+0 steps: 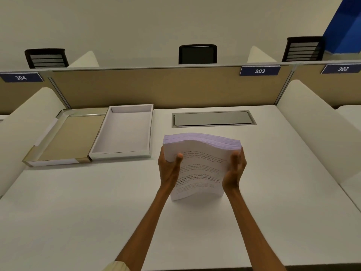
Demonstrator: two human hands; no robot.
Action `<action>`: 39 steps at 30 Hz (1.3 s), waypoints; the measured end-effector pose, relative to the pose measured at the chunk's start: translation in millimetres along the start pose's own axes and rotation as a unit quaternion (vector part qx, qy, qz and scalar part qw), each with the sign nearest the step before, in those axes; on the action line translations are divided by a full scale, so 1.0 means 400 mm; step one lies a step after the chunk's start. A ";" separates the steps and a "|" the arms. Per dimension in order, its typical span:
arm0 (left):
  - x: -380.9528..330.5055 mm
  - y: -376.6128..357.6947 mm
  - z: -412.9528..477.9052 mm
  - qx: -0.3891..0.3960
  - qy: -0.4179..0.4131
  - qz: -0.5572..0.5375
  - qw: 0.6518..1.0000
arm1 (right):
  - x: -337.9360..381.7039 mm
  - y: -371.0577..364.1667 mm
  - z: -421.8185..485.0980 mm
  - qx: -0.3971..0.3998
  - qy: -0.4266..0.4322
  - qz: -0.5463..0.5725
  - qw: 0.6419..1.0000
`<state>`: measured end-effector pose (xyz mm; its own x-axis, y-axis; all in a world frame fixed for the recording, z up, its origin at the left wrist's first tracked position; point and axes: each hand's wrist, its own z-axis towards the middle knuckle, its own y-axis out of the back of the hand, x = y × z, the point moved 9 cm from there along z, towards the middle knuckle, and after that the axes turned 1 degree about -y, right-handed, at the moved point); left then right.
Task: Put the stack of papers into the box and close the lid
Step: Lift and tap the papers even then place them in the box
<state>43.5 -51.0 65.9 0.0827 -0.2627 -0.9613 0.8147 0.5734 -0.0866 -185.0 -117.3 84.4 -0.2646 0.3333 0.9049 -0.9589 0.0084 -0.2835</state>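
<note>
A: Standing on its lower edge on the white desk [78, 212], the stack of papers [201, 165] is held upright between both hands, its printed face towards the camera and its top edge bowed in a wave

B: How are the hands set?

A: The left hand [169, 169] clasps the left edge, thumb on the printed face and fingers out of sight behind. The right hand [234, 171] presses on the right edge, curled around it with the thumb on the front. Both are closed on the paper

B: And the box?

A: The box [122, 132] lies open and empty at the back left of the desk, white inside, well apart from the stack. Its lid [64, 137] lies just beside it on the left, inner side up, brown, touching or nearly touching the box along one side; I cannot tell which

B: Anything else on the desk?

A: A grey cable hatch [214, 118] is set into the desktop beyond the stack, in front of the tan partition [146, 87], which carries a blue label reading 303 [259, 71]
</note>
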 end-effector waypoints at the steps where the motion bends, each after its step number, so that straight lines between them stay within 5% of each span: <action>1: 0.022 0.002 -0.004 0.018 0.012 0.007 1.000 | -0.020 0.004 -0.019 0.009 -0.014 -0.018 1.000; 5: 0.065 0.005 -0.021 0.052 0.025 0.021 0.998 | -0.112 0.032 -0.050 0.042 -0.080 -0.075 0.993; 18: 0.110 0.014 -0.023 0.067 0.025 0.042 0.997 | -0.174 0.046 -0.043 0.066 -0.100 -0.092 0.989; 31: 0.133 0.044 -0.049 -0.054 0.063 0.081 0.993 | -0.232 0.032 -0.015 0.103 -0.144 -0.196 0.964; 39: 0.114 0.081 0.012 -0.043 0.085 0.182 0.979 | -0.253 -0.007 0.011 0.121 -0.165 -0.262 0.943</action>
<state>76.5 -48.2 20.4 0.2560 0.0989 -0.9616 0.6971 0.6703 0.2545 -156.0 -155.3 -4.9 0.2731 0.0313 0.9615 -0.9516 -0.1381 0.2747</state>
